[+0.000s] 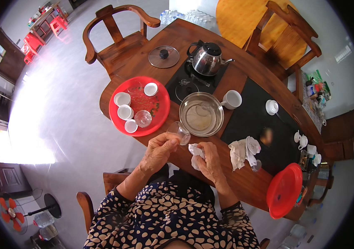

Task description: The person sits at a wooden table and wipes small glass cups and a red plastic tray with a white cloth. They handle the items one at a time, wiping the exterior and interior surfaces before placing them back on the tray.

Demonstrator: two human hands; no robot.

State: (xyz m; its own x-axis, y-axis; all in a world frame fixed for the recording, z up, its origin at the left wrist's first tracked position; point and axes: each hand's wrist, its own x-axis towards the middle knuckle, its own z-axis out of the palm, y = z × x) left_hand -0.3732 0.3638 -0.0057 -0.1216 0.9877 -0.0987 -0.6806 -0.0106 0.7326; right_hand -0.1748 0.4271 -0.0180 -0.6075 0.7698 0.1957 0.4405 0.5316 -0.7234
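My left hand [159,150] pinches a clear glass cup [179,132], tilted above the table's near edge. In my right hand [211,161] is a crumpled white tissue [196,156], held just right of the cup and apart from it. Beyond both hands stands a round metal bowl [201,132] with what looks like water and a clear piece in it. To the left, a red tray [115,120] carries several white cups [125,112] and a clear glass cup [143,118]. A white mug [231,100] stands right of the bowl.
A steel kettle [207,60] sits on the black hot plate, a glass lid [163,57] to its left. Crumpled cloths [238,154] lie on the right, near a red basin [285,191] at the table's edge. A white gaiwan-like cup [272,107] stands farther right. Wooden chairs [117,37] surround the table.
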